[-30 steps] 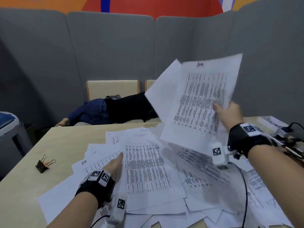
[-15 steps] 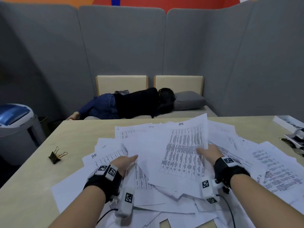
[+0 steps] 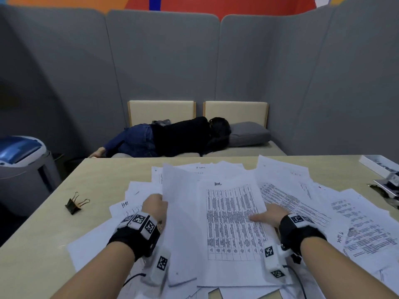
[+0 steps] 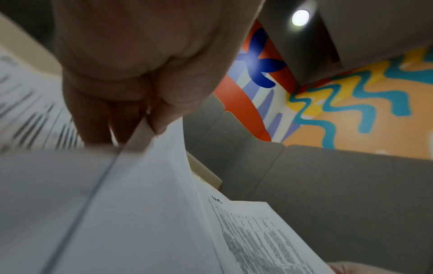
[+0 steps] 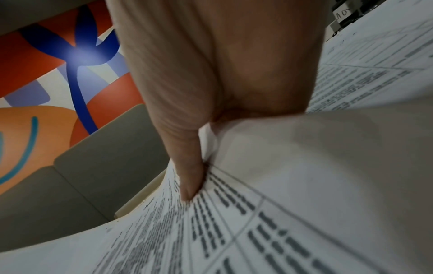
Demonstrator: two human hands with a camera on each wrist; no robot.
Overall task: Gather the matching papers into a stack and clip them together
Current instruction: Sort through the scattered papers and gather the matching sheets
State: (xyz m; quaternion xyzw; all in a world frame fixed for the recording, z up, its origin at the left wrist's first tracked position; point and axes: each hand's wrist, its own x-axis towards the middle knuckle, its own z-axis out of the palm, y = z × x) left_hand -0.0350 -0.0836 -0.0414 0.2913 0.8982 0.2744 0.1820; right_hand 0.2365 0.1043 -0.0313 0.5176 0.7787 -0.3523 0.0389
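Note:
Many printed sheets lie scattered over the wooden table (image 3: 43,244). On top of the pile is a table-printed sheet marked "HR" (image 3: 233,223), also seen in the wrist views (image 4: 257,237) (image 5: 257,222). My right hand (image 3: 262,216) pinches its right edge, thumb on the print (image 5: 199,176), fingers hidden underneath. My left hand (image 3: 160,203) pinches the left edge of a blank-faced white sheet (image 3: 181,223) that overlaps the HR sheet; the pinch (image 4: 145,126) lifts that sheet (image 4: 140,204) slightly. A black binder clip (image 3: 75,205) lies on bare table left of the pile.
Another sheet marked "HR" (image 3: 125,205) peeks out under my left hand, and one marked "IT logs" (image 3: 200,168) lies further back. A grey bin (image 3: 21,169) stands left of the table. A person (image 3: 179,137) lies on the bench behind. Some devices (image 3: 386,180) sit at the right edge.
My right hand brought the raised sheets down onto the pile. My left hand left its flat rest on the papers and took hold of a sheet's left edge.

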